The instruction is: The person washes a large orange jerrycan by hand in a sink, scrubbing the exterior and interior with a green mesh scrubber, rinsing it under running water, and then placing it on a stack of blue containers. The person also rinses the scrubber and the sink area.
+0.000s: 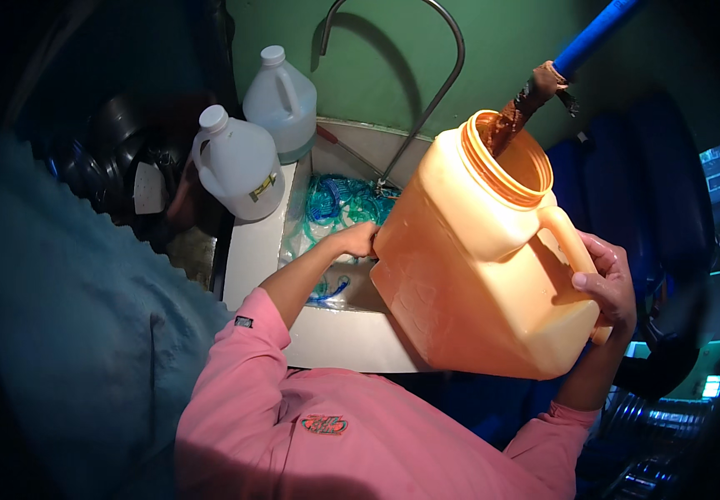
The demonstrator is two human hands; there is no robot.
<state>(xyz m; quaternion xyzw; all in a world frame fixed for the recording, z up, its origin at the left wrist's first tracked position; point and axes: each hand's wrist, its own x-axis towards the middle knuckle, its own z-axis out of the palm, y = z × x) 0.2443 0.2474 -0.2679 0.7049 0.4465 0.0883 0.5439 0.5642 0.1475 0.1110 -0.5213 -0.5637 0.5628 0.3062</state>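
Observation:
A large, wide-mouthed orange-tan plastic jug [460, 275] is tilted over the front right of the sink. My right hand [610, 279] is closed round its handle, thumb on the near side. At the jug's left edge my left hand [358, 240] is curled against it, with the fingertips partly hidden. From the upper right comes a blue pipe [593, 37], and the brown wrapped piece [517, 117] at its end reaches into the jug's open mouth. Blue and green tubing or cords [339, 200] lie in the sink behind my left hand.
Two translucent white jugs [243, 171] with caps stand on the sink's left ledge [252, 262]. A curved metal spout [452, 75] arches in front of the green wall. A red-handled tool [331, 137] leans at the back. Large dark blue containers [652, 183] stand on the right.

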